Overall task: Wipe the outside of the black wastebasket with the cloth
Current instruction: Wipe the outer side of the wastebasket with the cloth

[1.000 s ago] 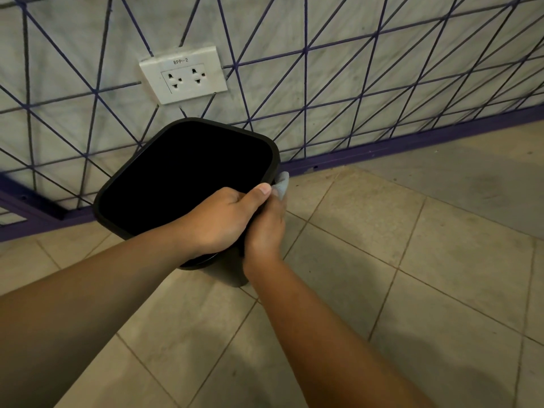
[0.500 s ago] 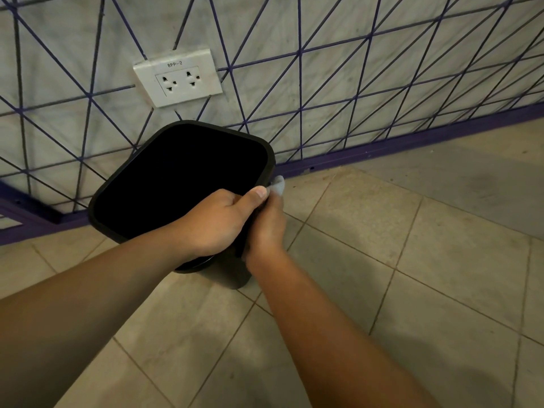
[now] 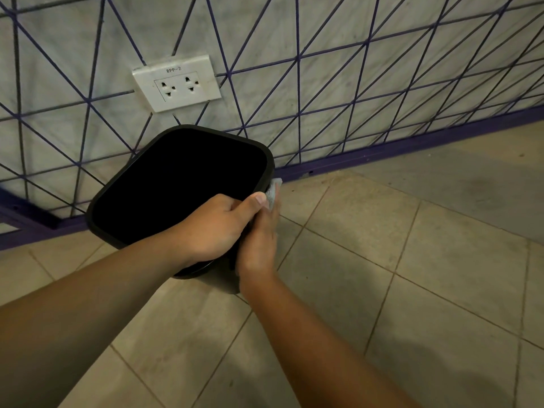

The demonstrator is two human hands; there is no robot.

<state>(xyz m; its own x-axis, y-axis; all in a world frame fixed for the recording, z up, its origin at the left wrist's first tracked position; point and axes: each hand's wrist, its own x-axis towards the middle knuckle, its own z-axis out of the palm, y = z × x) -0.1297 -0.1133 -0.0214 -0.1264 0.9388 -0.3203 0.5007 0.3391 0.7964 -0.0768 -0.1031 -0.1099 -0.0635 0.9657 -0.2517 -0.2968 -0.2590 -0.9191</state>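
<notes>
Cloth slid lower, beige tiled floor, gridded wall

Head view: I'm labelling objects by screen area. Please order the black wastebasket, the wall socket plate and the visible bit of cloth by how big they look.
1. black wastebasket, by far the largest.
2. wall socket plate, though it sits farther from the camera.
3. cloth; only a small corner shows beyond the right hand.

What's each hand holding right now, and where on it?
Left hand grips the wastebasket by its near rim, thumb along the edge. Right hand presses the cloth against the outer side wall below the rim.
</notes>
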